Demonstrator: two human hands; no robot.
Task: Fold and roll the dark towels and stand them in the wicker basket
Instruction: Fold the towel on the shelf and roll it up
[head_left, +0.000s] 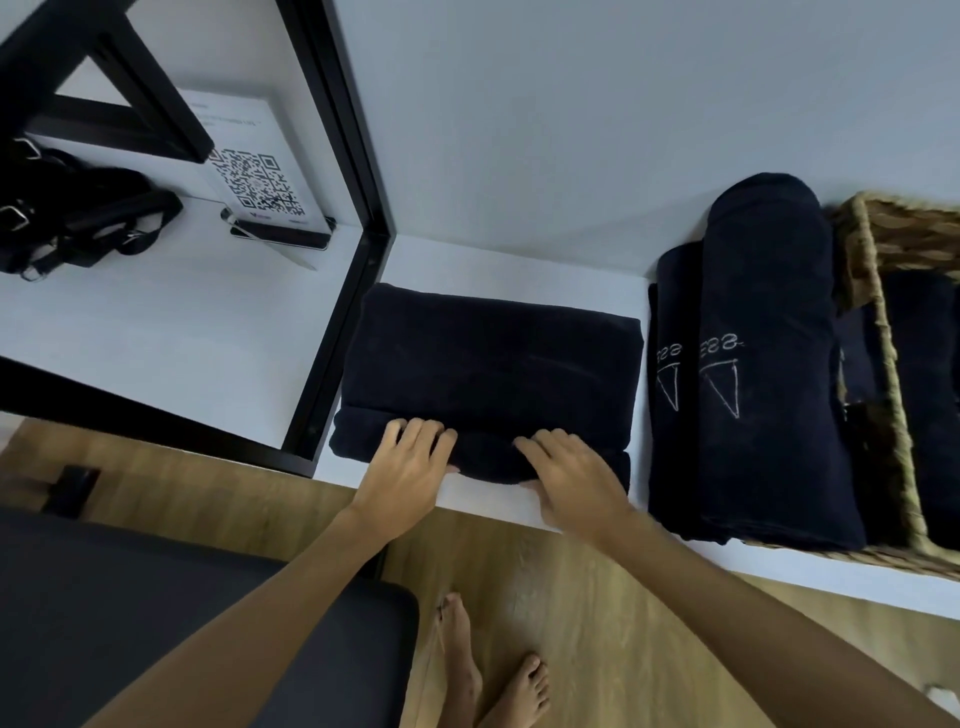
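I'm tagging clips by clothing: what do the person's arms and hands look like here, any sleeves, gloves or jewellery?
Both arms are bare up to the frame's edge, with no sleeves in view. The left hand and right hand wear no gloves, and no rings, watch or bracelets show. Nails are too small to judge.

folded towel (493, 364) lies on the shelf (519, 260), both hands on its near edge. right of it two rolled towels (763, 364), then the wicker basket (883, 312). far left, a qr sign (254, 176).
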